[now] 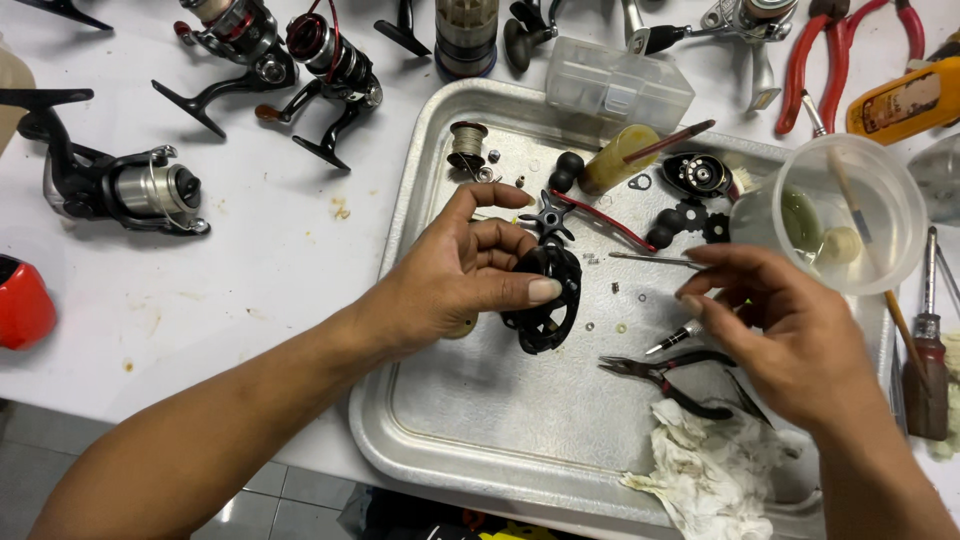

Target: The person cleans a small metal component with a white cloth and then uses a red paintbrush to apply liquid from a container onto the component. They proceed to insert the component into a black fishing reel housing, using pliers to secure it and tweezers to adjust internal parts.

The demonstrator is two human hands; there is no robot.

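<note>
The left hand [455,275] grasps 1 black baitcasting reel body [545,295], thumb pressed across its rounded, cut-out side plate, fingers curled behind; the black star-shaped drag knob [548,215] stands at the body's 12 o'clock. The reel sits over the middle of a shallow, dull aluminium tray [480,420] on the white bench [250,270]. The right hand [790,320], at 3 o'clock of the reel, pinches 1 thin metal pin [650,258] between fingertips, its point aimed toward the reel.

On the tray lie 1 pair of black needle-nose pliers [665,375] at 5 o'clock, 1 crumpled stained rag [715,470], 1 line-wound spool [467,142] at 11 o'clock, and tiny washers and screws scattered about. 1 translucent plastic cup [850,205] holding a brush sits at 2 o'clock. Off the tray, 3 spinning reels [130,185] rest on the bench at 10 o'clock, and 1 pair of red-handled pliers [845,50] at 1 o'clock.
</note>
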